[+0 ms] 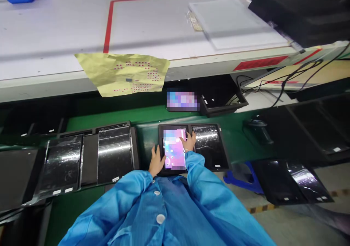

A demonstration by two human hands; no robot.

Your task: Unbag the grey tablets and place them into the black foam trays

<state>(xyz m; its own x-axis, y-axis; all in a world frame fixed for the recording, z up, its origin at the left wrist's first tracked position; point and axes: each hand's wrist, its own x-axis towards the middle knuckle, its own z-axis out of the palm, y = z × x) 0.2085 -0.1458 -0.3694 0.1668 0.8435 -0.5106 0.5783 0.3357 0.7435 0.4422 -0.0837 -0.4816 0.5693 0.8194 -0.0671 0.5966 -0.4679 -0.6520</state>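
Observation:
A tablet [175, 151] with a lit pink and blue screen lies in the left half of a black two-part tray [161, 128] in front of me. My left hand [156, 161] rests at its left edge, fingers stretched up and thumb pointing toward the screen. Over the tablet's upper right side is my right hand [188, 143], thumb above the screen and the other fingers spread near the tray's middle divider. Neither hand visibly grips anything. A dark tablet [207, 147] under shiny film fills the right half.
Film-covered dark tablets [115, 153] lie in trays at left. Behind stand another lit tablet [182, 101] and a black tray [222, 93]. A yellow sheet [128, 74] hangs from the white shelf [153, 27]. At right are a handheld scanner [259, 129] and black cables [287, 78].

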